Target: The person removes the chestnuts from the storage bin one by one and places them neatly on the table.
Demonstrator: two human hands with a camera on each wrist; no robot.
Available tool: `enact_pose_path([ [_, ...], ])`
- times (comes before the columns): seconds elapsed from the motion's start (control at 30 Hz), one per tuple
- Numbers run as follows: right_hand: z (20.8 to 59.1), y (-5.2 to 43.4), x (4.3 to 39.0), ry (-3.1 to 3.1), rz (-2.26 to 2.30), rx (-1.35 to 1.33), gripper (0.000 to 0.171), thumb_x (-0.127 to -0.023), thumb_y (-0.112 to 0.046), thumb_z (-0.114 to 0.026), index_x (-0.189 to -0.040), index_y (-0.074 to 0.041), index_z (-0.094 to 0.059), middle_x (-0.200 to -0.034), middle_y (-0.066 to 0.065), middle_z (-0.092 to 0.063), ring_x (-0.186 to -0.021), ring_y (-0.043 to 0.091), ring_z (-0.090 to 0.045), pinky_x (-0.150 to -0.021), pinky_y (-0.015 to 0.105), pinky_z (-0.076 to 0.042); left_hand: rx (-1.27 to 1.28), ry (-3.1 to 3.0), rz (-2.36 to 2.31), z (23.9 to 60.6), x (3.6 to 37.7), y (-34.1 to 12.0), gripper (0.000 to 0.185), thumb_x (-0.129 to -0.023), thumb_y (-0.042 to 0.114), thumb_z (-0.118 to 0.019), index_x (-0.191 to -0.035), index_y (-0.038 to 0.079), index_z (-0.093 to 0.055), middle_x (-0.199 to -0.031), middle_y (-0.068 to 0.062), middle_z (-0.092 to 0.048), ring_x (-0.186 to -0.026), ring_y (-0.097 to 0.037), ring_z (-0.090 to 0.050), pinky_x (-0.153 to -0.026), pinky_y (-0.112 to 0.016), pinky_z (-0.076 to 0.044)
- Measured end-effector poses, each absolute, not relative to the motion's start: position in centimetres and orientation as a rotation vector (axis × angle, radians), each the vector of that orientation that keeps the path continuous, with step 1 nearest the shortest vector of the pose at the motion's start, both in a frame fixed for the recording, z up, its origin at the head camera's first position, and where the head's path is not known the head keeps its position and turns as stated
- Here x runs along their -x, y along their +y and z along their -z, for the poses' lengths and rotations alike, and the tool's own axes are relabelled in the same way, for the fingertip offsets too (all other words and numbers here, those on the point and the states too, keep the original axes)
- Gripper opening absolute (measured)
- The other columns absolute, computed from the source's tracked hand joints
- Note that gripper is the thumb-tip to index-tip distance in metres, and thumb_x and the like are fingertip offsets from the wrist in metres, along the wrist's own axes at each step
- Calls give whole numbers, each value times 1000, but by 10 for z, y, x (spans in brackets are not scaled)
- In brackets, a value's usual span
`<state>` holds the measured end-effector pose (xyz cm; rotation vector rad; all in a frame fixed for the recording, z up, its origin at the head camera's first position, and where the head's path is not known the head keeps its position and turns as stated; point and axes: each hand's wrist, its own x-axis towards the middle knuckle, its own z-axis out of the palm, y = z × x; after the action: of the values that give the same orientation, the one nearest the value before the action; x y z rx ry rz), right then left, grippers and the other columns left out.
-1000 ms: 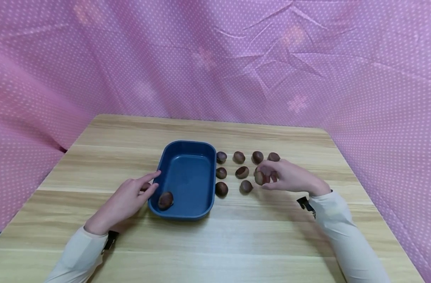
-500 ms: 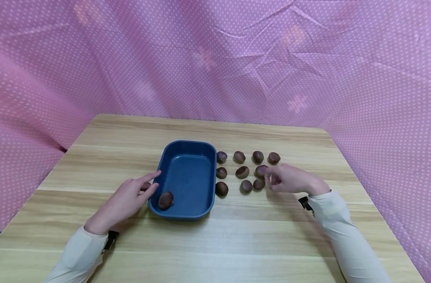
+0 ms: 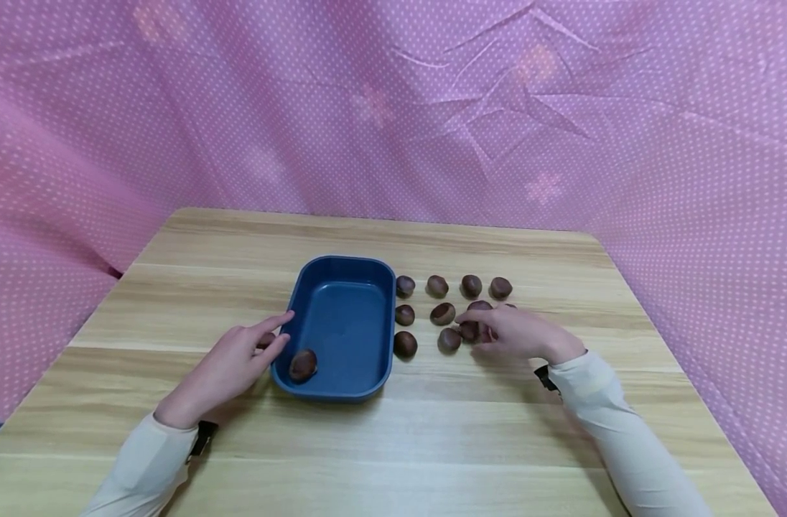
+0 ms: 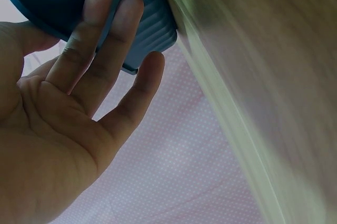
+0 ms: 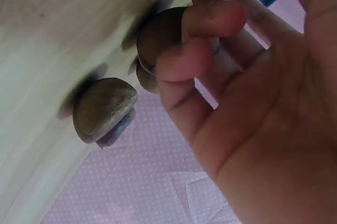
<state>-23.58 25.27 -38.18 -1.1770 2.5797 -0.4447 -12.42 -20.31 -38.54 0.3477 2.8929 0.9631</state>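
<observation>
Right hand (image 3: 519,334): fingers (image 5: 210,21) curled, pinching a glossy brown rounded chestnut (image 3: 469,330) against the pale wooden table (image 3: 432,431).
Pinched chestnut: under the fingertips, at the near right end of the chestnut rows.
Neighbouring chestnut (image 3: 449,339): just left of those fingertips.
Left hand (image 3: 228,366): fingers (image 4: 87,39) straight, resting against the outer wall of the dark blue rounded plastic tray (image 3: 342,266).
Chestnut in tray (image 3: 302,365): just beyond the left fingertips, near corner.

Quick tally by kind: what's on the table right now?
Loose chestnuts on the table: 9
Pinched chestnut in the right hand: 1
Tray chestnut: 1
Blue tray: 1
Total: 12 in plain view; the hands may hide more.
</observation>
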Motion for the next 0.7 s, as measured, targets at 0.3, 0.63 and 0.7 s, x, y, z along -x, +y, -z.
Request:
enact_pose_path([
  [0.3, 367, 265, 233, 2537, 404, 1046, 32, -84, -7, -79, -115, -12, -72, -71, -7, -55, -61, 4, -48, -62, 25, -44, -350, 2902, -966, 387, 123, -203, 49, -109, 29, -51, -153, 6, -47, -93, -7, -70, -61, -14, -48, -52, -28, -38],
  [0.63, 363, 268, 233, 2536, 386, 970, 31, -84, -12, -79, -115, -13, -73, -76, -5, -57, -66, 6, -51, -66, 27, -45, -347, 2898, -960, 387, 123, -203, 50, -110, 32, -49, -153, 7, -47, -68, 4, -49, -56, -14, -42, -51, -27, -37],
  [0.7, 363, 269, 233, 2537, 392, 958, 30, -85, -13, -78, -115, -14, -73, -77, -5, -59, -68, 6, -53, -67, 27, -45, -352, 2902, -956, 387, 123, -203, 50, -110, 32, -49, -153, 7, -47, -69, 3, -50, -56, -13, -42, -51, -27, -37],
])
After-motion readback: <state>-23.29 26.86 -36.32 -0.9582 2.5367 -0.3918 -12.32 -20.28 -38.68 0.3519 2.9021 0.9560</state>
